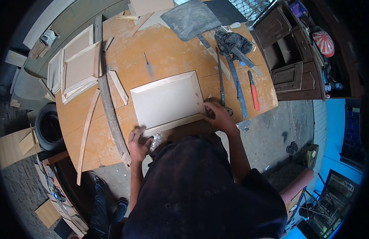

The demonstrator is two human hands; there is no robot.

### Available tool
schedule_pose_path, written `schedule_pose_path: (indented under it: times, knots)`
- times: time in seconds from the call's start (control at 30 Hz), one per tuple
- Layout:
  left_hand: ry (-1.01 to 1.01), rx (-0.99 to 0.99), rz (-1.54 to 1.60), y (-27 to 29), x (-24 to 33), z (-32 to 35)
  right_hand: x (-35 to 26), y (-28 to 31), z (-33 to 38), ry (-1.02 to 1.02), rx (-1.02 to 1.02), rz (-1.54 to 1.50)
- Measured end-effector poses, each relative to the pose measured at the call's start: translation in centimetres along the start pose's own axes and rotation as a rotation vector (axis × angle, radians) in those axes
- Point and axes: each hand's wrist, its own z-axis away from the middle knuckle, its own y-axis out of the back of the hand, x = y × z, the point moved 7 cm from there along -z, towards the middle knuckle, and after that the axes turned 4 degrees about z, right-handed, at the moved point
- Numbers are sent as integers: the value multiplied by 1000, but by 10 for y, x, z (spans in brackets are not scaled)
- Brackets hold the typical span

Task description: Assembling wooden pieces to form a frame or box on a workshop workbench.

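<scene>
Frame of pale wood, rectangular and shallow with a flat cream panel set inside it (pixel 166 103), lies on an orange-brown wooden worktop (pixel 172 55), directly in front of a person in a dark top (pixel 200 187), between the person's two bare hands. The left hand (pixel 139 144) is at the frame's near left corner, fingers curved and fingertips at the near rail, thumb spread apart; whether it grips the wood cannot be told. The right hand (pixel 218 116) holds the near right corner, with the fingers on the right rail and the thumb close to the corner.

Left of the frame lies a short pale wooden strip (pixel 119 88), apart from it. Beyond that, a long rough grey wooden batten (pixel 108 95) runs from the far edge of the worktop to the near edge. Several similar pale wooden frames (pixel 80 65) lie in a pile at the far left, and a long thin curved wooden strip (pixel 90 131) lies nearer.

On the right, well apart from the frame, lies a red-handled bladed tool (pixel 254 95). Farther back are a crumpled black plastic bundle (pixel 231 42) and a flat grey sheet (pixel 190 20).
</scene>
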Motion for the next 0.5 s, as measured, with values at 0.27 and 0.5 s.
schedule_pose_path:
  times: [0.27,0.5]
  knots:
    - [16,18,31,3,-9,4,10,-13,3,5,30,39]
    - [41,50,137,2,-20,3,6,-13,3,-58,-13,-21]
